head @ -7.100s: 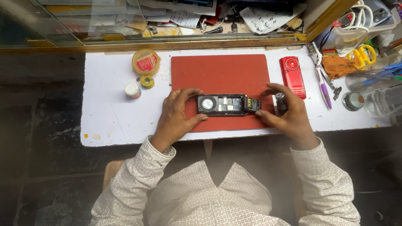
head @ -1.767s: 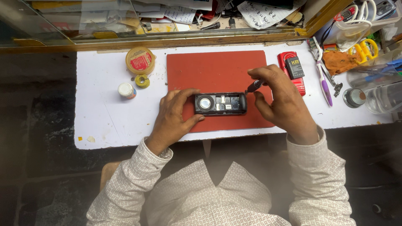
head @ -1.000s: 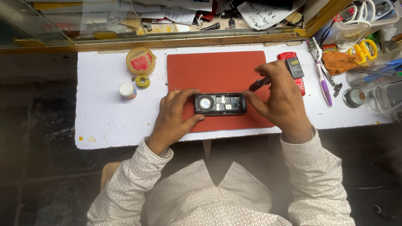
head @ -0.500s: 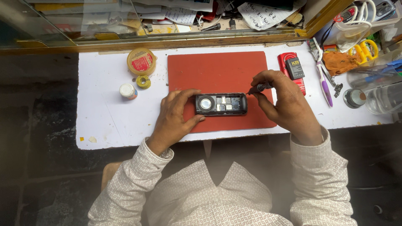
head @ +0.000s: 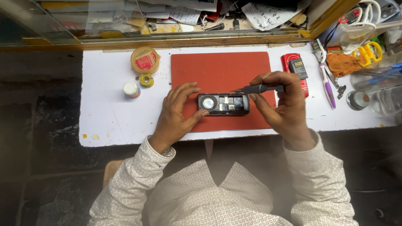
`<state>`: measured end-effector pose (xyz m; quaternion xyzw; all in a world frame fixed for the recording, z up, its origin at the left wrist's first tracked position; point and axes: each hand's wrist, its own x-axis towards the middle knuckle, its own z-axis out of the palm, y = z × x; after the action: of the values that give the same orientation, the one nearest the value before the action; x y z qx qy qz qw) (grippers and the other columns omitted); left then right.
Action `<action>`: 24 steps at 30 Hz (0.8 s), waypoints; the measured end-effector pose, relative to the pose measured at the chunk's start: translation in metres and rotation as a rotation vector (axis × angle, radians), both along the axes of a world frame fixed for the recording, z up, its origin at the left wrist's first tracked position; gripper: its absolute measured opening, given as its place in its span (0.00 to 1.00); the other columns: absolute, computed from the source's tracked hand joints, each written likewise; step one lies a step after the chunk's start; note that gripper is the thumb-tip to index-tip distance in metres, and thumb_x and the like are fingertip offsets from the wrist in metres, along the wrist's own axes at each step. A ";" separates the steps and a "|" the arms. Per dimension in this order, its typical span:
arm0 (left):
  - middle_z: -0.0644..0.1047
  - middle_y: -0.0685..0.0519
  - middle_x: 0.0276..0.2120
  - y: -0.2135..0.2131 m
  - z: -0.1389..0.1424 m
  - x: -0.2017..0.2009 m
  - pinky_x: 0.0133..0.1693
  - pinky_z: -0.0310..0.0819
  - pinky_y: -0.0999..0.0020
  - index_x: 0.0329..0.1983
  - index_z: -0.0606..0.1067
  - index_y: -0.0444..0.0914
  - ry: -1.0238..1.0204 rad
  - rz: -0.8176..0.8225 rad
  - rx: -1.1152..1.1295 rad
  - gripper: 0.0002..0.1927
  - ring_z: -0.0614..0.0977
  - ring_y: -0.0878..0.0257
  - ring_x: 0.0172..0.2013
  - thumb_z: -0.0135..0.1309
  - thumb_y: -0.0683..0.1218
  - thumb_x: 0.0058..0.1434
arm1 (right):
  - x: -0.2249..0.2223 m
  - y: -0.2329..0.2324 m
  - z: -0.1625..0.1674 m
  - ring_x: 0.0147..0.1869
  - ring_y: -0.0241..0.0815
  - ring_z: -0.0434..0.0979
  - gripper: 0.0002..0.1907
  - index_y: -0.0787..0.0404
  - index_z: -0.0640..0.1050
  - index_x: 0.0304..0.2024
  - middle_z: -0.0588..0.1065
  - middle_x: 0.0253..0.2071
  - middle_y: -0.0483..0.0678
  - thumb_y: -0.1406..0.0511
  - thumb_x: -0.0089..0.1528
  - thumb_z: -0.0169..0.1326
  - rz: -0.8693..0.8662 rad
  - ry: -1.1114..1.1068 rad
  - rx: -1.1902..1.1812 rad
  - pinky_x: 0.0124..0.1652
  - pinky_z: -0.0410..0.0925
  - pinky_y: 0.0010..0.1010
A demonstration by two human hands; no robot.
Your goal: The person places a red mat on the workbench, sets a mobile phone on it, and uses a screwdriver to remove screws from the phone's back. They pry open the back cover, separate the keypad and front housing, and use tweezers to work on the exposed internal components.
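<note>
A small black opened phone (head: 224, 104) lies face down on a red work mat (head: 222, 71), its round speaker at the left end. My left hand (head: 176, 111) rests on the mat and steadies the phone's left end with thumb and fingers. My right hand (head: 284, 106) holds a dark screwdriver (head: 259, 88), its tip pointing left at the phone's upper right corner. A red phone back cover (head: 289, 65) with a dark battery (head: 298, 69) on it lies just right of the mat.
On the white table (head: 104, 121) stand a round yellow tin (head: 145, 60), a small tape roll (head: 146, 80) and a white pot (head: 131, 89). To the right lie a purple toothbrush (head: 327, 86), yellow scissors (head: 367, 52), an orange cloth (head: 342, 63) and clear containers (head: 383, 102).
My right hand picked up the screwdriver and brought its tip down to the phone's right end. The battery now lies on the red cover. My left hand stayed on the phone.
</note>
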<state>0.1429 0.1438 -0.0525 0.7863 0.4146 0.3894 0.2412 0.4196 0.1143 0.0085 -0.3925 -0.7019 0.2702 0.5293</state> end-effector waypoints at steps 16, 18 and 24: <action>0.81 0.53 0.36 0.000 0.010 0.003 0.43 0.72 0.63 0.39 0.80 0.38 -0.137 -0.012 0.055 0.04 0.81 0.58 0.38 0.63 0.42 0.62 | -0.038 -0.003 -0.041 0.61 0.44 0.76 0.23 0.60 0.62 0.55 0.72 0.53 0.55 0.81 0.65 0.56 0.143 0.238 -0.146 0.57 0.76 0.33; 0.81 0.53 0.35 0.000 0.010 0.002 0.42 0.72 0.63 0.38 0.80 0.37 -0.135 -0.013 0.047 0.04 0.80 0.58 0.37 0.62 0.41 0.62 | -0.039 -0.003 -0.042 0.60 0.43 0.77 0.23 0.60 0.61 0.54 0.72 0.53 0.55 0.80 0.65 0.56 0.140 0.233 -0.163 0.56 0.78 0.32; 0.81 0.53 0.34 0.000 0.013 0.002 0.38 0.73 0.65 0.40 0.80 0.37 -0.171 -0.013 -0.057 0.03 0.80 0.59 0.34 0.59 0.41 0.65 | -0.041 -0.003 -0.040 0.62 0.44 0.77 0.23 0.60 0.61 0.55 0.70 0.53 0.54 0.81 0.65 0.56 0.126 0.257 -0.136 0.59 0.77 0.33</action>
<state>0.1449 0.1439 -0.0390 0.7455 0.3985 0.4416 0.3006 0.3789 0.1112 -0.0315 -0.3449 -0.6319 0.3975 0.5690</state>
